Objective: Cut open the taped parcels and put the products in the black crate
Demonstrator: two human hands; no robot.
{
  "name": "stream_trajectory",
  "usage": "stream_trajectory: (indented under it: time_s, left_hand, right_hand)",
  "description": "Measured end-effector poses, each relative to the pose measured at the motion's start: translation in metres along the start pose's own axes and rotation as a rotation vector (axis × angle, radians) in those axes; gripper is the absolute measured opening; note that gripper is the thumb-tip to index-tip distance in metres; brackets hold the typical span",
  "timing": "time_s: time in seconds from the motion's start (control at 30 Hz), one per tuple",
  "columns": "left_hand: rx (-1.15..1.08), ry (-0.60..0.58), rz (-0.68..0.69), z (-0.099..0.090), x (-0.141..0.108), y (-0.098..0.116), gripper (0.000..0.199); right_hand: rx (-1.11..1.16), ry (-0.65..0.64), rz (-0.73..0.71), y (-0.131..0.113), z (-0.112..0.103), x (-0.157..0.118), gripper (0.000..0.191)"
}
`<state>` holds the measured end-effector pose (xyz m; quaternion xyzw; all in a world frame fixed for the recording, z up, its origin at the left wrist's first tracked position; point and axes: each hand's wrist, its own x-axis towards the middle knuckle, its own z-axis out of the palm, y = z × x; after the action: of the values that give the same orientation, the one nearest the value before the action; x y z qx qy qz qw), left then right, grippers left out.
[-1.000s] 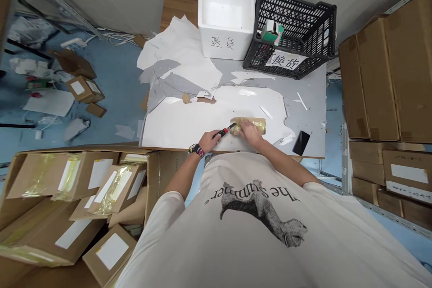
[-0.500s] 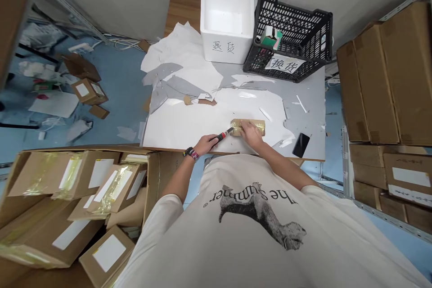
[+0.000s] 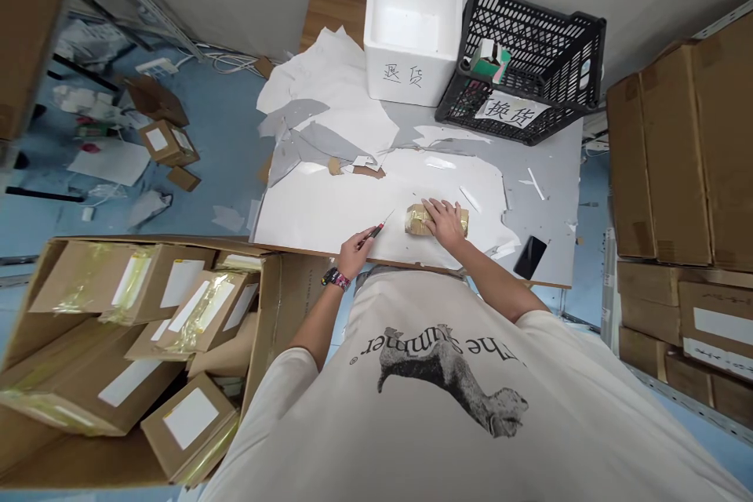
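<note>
My left hand (image 3: pixel 353 252) is closed round a red and black utility knife (image 3: pixel 376 232), whose thin blade points up and to the right over the white sheet (image 3: pixel 329 212). A short gap separates the blade tip from a small cardboard box (image 3: pixel 416 220) wrapped in shiny clear-yellow tape. Lying across the top of that box, my right hand (image 3: pixel 447 224) grips it and holds it against the table. Its palm and fingers cover the middle of the box.
A white foam box (image 3: pixel 403 78) and a black plastic crate (image 3: pixel 529 70) stand at the table's back. A phone (image 3: pixel 530 257) lies near the front right edge. Taped parcels fill a large carton (image 3: pixel 267 314) on the left. Stacked cartons (image 3: pixel 676 157) rise on the right.
The knife has drawn back left from the box's end, where its tip was before. My right hand's fingers have shifted on the box. The whole view has turned slightly.
</note>
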<state>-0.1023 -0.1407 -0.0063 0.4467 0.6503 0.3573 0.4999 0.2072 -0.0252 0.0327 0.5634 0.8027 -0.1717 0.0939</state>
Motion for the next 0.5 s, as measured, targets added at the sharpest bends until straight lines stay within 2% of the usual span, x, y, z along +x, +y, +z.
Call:
stream_trajectory:
  time_s: [0.1,0.2,0.33,0.5]
  left_hand:
    - [0.198,-0.040,0.192,-0.002,-0.003,0.009,0.054]
    - [0.349,-0.117,0.300,-0.004,0.002,0.014,0.054]
    - [0.455,-0.194,0.346,0.001,0.016,0.015,0.054]
    - [0.452,-0.176,0.352,0.016,0.033,0.016,0.050]
  right_hand:
    - [-0.014,-0.003,-0.019,0.000,0.001,-0.001,0.067]
    - [-0.017,-0.013,-0.026,-0.002,-0.001,0.000,0.066]
    - [-0.007,-0.019,-0.025,-0.003,-0.003,0.002,0.065]
    - [0.006,-0.003,-0.038,-0.002,0.000,0.002,0.065]
